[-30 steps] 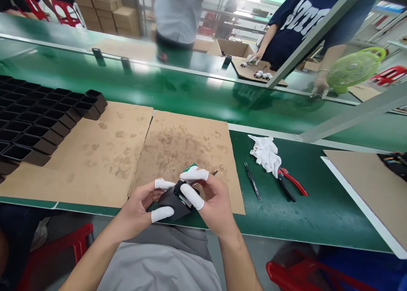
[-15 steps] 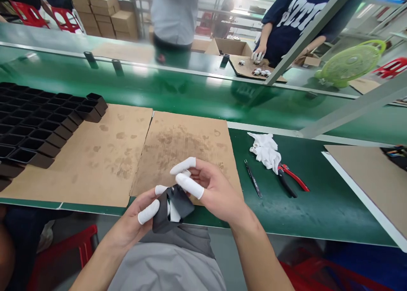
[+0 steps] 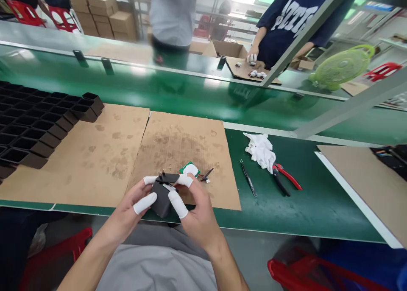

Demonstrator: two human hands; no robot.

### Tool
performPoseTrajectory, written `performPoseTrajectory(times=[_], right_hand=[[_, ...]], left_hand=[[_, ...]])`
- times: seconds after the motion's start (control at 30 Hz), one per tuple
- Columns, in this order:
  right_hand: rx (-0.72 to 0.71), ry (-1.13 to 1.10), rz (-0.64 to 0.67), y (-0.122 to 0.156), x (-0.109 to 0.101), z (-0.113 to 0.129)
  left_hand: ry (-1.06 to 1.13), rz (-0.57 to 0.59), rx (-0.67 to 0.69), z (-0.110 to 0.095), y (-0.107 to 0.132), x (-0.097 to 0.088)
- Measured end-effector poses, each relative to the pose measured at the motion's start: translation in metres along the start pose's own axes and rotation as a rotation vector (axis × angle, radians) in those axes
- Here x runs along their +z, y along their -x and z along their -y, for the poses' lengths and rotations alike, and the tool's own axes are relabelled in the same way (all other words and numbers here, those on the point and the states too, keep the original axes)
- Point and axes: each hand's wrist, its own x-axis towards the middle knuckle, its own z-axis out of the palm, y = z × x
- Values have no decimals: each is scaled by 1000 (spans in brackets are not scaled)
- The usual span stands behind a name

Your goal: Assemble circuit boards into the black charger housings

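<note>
Both my hands wear white finger cots and grip one small black plastic housing [image 3: 161,198] over the near edge of the bench. My left hand [image 3: 132,208] holds it from the left with thumb and forefinger. My right hand [image 3: 193,212] pinches its top and right side. Two short metal pins stick up from the top of the housing. Just beyond it, on the brown cardboard sheet [image 3: 187,146], lies a small green and white part [image 3: 190,169] with thin wires [image 3: 205,177] trailing to its right.
Rows of empty black housings [image 3: 38,121] fill the left side. Black tweezers [image 3: 248,183], a white cloth [image 3: 261,150] and red-handled pliers [image 3: 284,180] lie on the green mat to the right. Across the green conveyor [image 3: 190,91], other people stand at their stations. A green fan [image 3: 341,66] stands far right.
The green and white part has left my right fingers and now lies on the cardboard. The black housing has been turned so its pins point up, and my right hand now grips it.
</note>
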Motion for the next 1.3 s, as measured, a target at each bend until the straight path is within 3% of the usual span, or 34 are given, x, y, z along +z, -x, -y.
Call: performPoseTrajectory(times=[0.1, 0.3, 0.37, 0.47, 0.57, 0.63, 0.77, 0.9, 0.97, 1.1, 1.3], right_hand=[[13, 333, -88, -7, -31, -13], [249, 781, -505, 16, -122, -63], [300, 851, -530, 24, -141, -76], [326, 858, -494, 29, -152, -86], [327, 790, -466, 31, -144, -76], [292, 705, -417, 33, -130, -53], [63, 427, -98, 40, -93, 17], [-43, 386, 71, 38, -64, 62], [-45, 413, 122, 35, -57, 67], [-57, 490, 93, 30, -54, 63], [-38, 528, 122, 25, -48, 62]], left_hand=[[146, -11, -36, -7, -10, 4], [304, -155, -71, -11, -21, -1], [307, -126, -95, -9, -20, -4], [282, -95, -106, -6, -17, -6], [270, -95, -78, -6, -13, -3], [267, -74, -68, -7, -12, -2], [273, 31, -14, -11, -15, -5], [278, 35, 119, -13, -16, -7], [246, 25, 174, -10, -15, -8], [139, 65, 253, 2, -13, -14], [58, 126, 298, 13, -11, -21]])
